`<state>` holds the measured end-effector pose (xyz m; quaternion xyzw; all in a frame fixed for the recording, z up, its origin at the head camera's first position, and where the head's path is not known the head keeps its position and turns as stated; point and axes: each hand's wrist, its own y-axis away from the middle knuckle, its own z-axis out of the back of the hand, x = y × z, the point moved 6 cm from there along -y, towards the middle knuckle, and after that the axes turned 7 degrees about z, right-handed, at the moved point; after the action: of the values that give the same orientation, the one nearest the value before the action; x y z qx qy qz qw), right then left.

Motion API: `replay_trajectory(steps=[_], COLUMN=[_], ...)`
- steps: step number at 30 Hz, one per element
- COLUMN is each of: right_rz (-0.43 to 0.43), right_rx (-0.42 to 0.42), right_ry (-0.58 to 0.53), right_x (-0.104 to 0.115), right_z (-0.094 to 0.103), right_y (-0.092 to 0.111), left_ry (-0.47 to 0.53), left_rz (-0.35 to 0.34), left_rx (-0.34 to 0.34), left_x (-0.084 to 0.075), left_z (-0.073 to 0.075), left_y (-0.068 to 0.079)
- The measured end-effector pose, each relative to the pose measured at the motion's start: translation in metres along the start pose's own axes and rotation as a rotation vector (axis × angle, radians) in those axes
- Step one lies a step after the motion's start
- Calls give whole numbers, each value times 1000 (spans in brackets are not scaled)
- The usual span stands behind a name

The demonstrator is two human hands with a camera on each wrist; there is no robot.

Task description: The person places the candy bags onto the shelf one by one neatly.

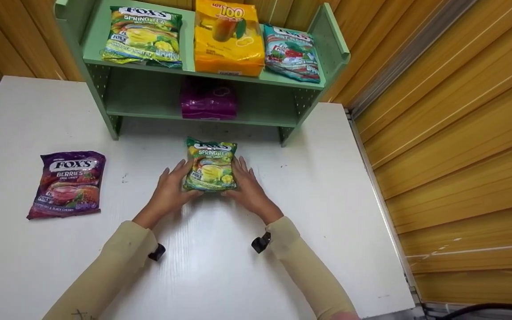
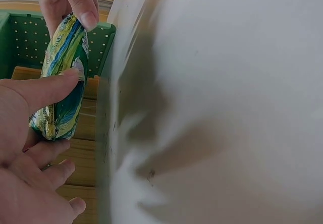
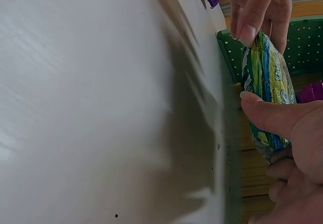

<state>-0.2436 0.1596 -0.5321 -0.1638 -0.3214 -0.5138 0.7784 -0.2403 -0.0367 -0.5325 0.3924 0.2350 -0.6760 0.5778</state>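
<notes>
A green-and-yellow bag of Fox's Spring Tea candy [image 1: 212, 166] is held between both hands, a little above the white table, its printed front facing up. My left hand [image 1: 172, 186] grips its left side, thumb along the lower edge; the left wrist view shows that thumb [image 2: 53, 89] across the bag [image 2: 65, 105]. On the opposite side my right hand [image 1: 251, 192] holds it the same way, with its thumb [image 3: 272, 114] on the bag's edge in the right wrist view. The fingertips beneath the bag are partly hidden.
A green shelf [image 1: 202, 116] stands at the back. Its top bears another Spring Tea bag [image 1: 142, 38], a yellow Lot 100 bag [image 1: 229, 40] and a teal Fox's bag [image 1: 292, 53]. A purple bag [image 1: 208, 104] lies on the lower level. A Fox's Berries bag [image 1: 68, 186] lies on the table's left.
</notes>
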Motion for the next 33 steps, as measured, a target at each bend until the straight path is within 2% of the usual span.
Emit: replay_trajectory(steps=[13,22,33], right_rz=[-15,-52,-95], right_rx=[-22,-68,-113], right_ry=[-28,-74,-102], right_x=[-5,-11,-21], right_z=[19,38,47], right_y=[7,13,21], left_ry=[10,9,42], left_rz=[-46,-98,-151], left_rx=[22,13,29], left_x=[-15,-34,-49], left_z=[-6,-10,-18], left_y=[-7,-16,-23])
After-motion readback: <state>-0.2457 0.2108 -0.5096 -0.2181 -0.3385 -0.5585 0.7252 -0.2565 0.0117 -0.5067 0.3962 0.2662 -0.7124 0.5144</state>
